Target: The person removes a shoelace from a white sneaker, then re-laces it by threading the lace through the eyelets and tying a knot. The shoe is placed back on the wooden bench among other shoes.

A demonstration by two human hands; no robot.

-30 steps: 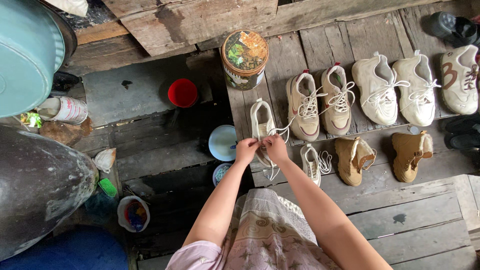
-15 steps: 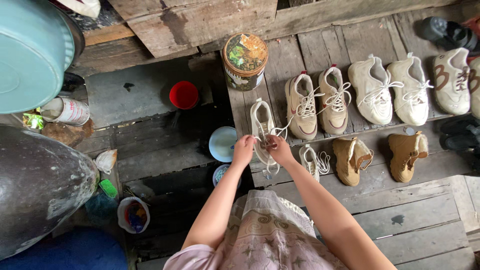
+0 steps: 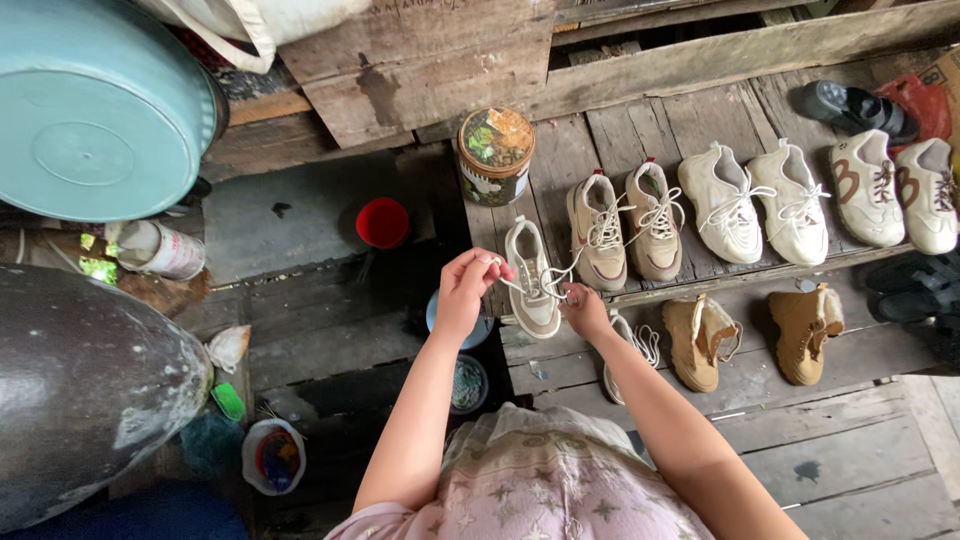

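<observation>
A cream sneaker (image 3: 533, 280) sits at the left end of a row of shoes on the plank floor (image 3: 600, 140) as its white lace (image 3: 520, 287) is drawn out. The left hand (image 3: 470, 285), now lifted higher than a moment ago, pinches one end; the right hand (image 3: 583, 310) grips the other, pulling the lace taut for lacing.

The right hand (image 3: 583, 310) covers the toe of a shoe (image 3: 628, 352) behind it. The left hand (image 3: 466, 288) hides part of a blue bowl (image 3: 482, 330). The basin (image 3: 95, 105) and dark drum (image 3: 80, 390) run off the left edge; the rightmost sneaker (image 3: 932, 195) is clipped too.
</observation>
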